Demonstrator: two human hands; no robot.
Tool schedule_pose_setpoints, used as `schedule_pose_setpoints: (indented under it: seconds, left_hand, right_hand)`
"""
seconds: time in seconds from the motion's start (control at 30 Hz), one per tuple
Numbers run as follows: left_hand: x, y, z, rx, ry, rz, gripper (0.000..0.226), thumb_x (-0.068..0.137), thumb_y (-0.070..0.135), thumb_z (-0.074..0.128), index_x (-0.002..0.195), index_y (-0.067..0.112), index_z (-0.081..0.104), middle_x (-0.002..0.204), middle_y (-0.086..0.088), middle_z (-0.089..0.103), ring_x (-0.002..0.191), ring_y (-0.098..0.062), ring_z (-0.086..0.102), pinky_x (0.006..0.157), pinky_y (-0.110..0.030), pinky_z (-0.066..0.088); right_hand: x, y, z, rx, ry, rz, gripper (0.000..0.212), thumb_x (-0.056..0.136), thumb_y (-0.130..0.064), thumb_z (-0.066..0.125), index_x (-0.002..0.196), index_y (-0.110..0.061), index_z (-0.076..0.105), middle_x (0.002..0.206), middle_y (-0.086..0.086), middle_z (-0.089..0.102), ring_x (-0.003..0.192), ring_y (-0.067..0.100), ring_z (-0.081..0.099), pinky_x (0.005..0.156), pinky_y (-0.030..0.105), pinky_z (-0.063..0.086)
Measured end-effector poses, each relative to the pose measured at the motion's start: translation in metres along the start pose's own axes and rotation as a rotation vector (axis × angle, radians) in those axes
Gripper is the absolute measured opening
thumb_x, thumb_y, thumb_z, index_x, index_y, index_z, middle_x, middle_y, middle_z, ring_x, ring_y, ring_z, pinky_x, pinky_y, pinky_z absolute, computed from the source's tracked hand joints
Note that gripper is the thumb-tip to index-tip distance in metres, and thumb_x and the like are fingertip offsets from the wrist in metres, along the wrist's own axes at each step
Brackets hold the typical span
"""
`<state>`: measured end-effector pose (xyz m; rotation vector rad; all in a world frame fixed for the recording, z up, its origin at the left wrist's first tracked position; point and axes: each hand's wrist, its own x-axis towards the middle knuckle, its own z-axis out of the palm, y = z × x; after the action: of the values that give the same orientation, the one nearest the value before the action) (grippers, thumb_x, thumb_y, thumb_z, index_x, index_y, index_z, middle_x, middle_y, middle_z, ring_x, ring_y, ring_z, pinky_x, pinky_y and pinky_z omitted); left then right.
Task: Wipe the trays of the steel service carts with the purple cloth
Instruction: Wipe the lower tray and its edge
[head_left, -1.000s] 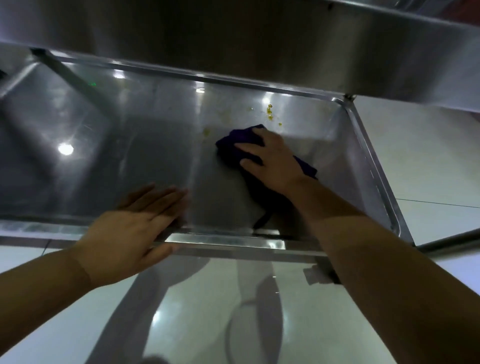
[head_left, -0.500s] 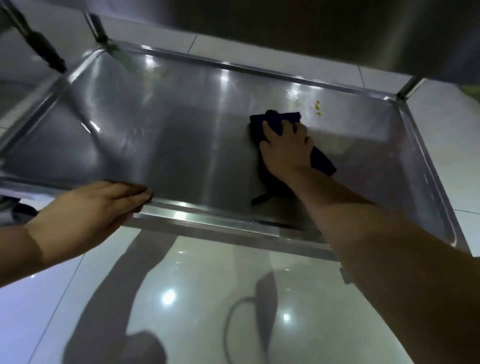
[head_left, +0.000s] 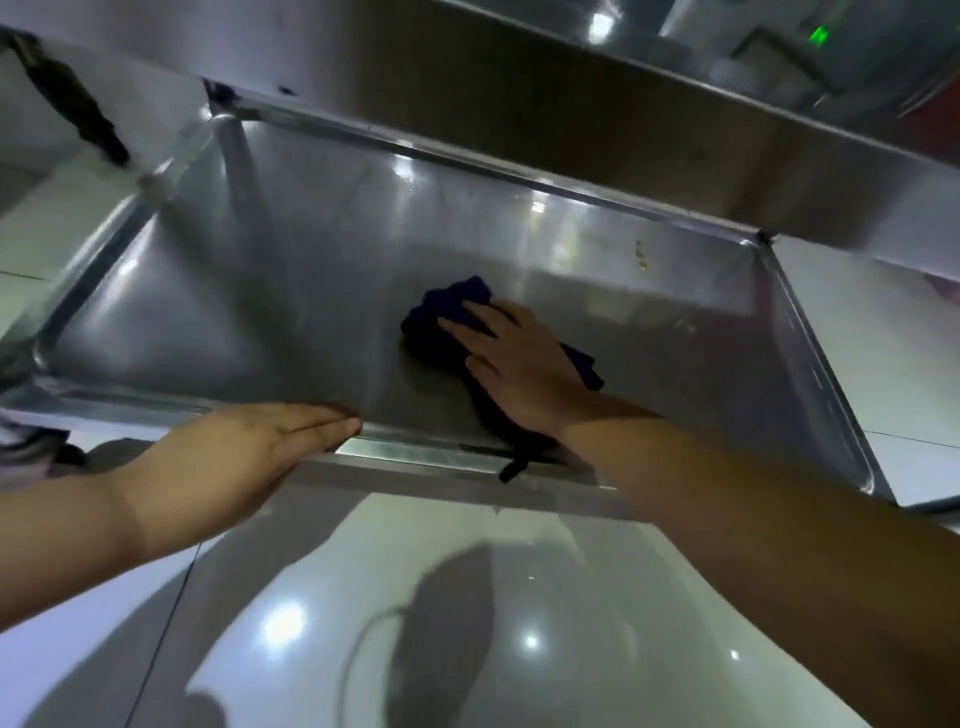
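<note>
Under the upper shelf (head_left: 597, 130) of the steel cart, the lower tray (head_left: 260, 291) fills most of the view, a wide shallow steel pan with raised rims and rounded corners, its bottom catching several points of light. Below its near rim lies the glossy tiled floor (head_left: 467, 649), which mirrors lamps and a dark shadow. The right hand (head_left: 519, 364) reaches in over the near rim and lies flat on the purple cloth (head_left: 441, 332), its fingers (head_left: 467, 325) straight and slightly spread, pressing the cloth down on the tray bottom a little right of the middle. The cloth is bunched, dark against the steel, showing beyond the fingertips and on both sides of the hand, and a thin end of it hangs over the near rim. The left hand (head_left: 244, 457) rests on the near rim, left of the cloth, fingers straight and pressed together. A few small yellowish specks (head_left: 640, 254) sit near the far right corner, apart from the cloth.
</note>
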<state>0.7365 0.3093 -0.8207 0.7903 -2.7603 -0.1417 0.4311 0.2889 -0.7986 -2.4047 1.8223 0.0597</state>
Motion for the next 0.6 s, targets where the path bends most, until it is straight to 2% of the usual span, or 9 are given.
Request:
schedule_pose_setpoints:
  seconds: [0.03,0.07,0.13,0.2,0.27,0.37,0.43,0.6]
  left_hand:
    - [-0.001,-0.001,0.000,0.011,0.008,0.019,0.066,0.068,-0.001,0.075,0.129,0.019,0.060,0.126,0.001,0.063,0.103,-0.018,0.067,0.081,-0.028,0.052]
    - [-0.002,-0.003,-0.001,0.028,0.029,0.040,0.058,0.071,0.002,0.072,0.126,0.018,0.062,0.124,0.000,0.064,0.101,-0.019,0.067,0.081,-0.028,0.053]
    - [-0.010,-0.012,-0.009,0.060,0.094,0.007,0.035,0.088,0.025,0.052,0.118,0.016,0.067,0.113,-0.002,0.067,0.096,-0.024,0.065,0.080,-0.033,0.051]
    - [-0.028,-0.032,-0.014,0.046,0.153,-0.144,0.048,0.096,0.045,0.034,0.108,0.014,0.069,0.100,-0.003,0.067,0.086,-0.028,0.063,0.072,-0.041,0.049]
    - [-0.051,-0.047,-0.013,0.012,0.177,-0.253,0.057,0.095,0.053,0.029,0.104,0.015,0.070,0.095,-0.001,0.064,0.082,-0.028,0.059,0.068,-0.042,0.048]
    - [-0.065,-0.047,-0.006,-0.065,0.232,-0.306,0.051,0.095,0.047,0.036,0.106,0.013,0.071,0.093,0.002,0.064,0.078,-0.022,0.053,0.070,-0.033,0.042]
    - [-0.064,-0.043,-0.006,-0.092,0.258,-0.349,0.046,0.093,0.042,0.040,0.106,0.013,0.072,0.093,0.002,0.066,0.077,-0.020,0.051,0.069,-0.031,0.039]
    - [-0.063,-0.039,-0.009,-0.070,0.313,-0.335,0.038,0.087,0.034,0.047,0.103,0.012,0.074,0.092,-0.001,0.069,0.080,-0.017,0.048,0.069,-0.027,0.037]
  right_hand:
    - [0.002,0.013,-0.003,-0.020,0.024,0.096,0.047,0.104,-0.031,0.030,0.151,-0.032,0.025,0.159,-0.001,0.023,0.144,0.024,0.017,0.116,0.033,0.009]
    - [0.003,0.028,-0.006,-0.031,0.046,0.186,0.048,0.103,-0.032,0.026,0.150,-0.028,0.028,0.157,0.000,0.026,0.144,0.023,0.020,0.115,0.030,0.009]
    - [0.007,0.061,-0.006,-0.028,0.069,0.385,0.056,0.097,-0.038,0.017,0.150,-0.026,0.031,0.156,0.002,0.031,0.143,0.023,0.023,0.113,0.031,0.014]
    - [0.011,0.081,-0.005,0.002,0.066,0.548,0.068,0.089,-0.050,0.009,0.149,-0.029,0.031,0.157,0.001,0.028,0.143,0.027,0.023,0.112,0.037,0.018]
    - [0.023,0.073,-0.006,0.059,0.070,0.713,0.059,0.093,-0.046,0.017,0.150,-0.033,0.027,0.158,0.002,0.023,0.142,0.032,0.022,0.112,0.044,0.020]
    - [0.054,0.033,-0.008,0.138,0.105,0.888,0.051,0.102,-0.032,0.028,0.151,-0.035,0.020,0.159,0.006,0.018,0.141,0.038,0.016,0.112,0.050,0.017]
    - [0.075,0.001,-0.006,0.091,0.109,0.794,0.051,0.102,-0.033,0.028,0.152,-0.036,0.017,0.158,0.006,0.018,0.140,0.039,0.016,0.111,0.050,0.018]
    - [0.105,-0.101,0.003,0.028,0.069,0.323,0.050,0.102,-0.036,0.028,0.151,-0.038,0.018,0.161,0.003,0.013,0.143,0.035,0.011,0.112,0.049,0.018]
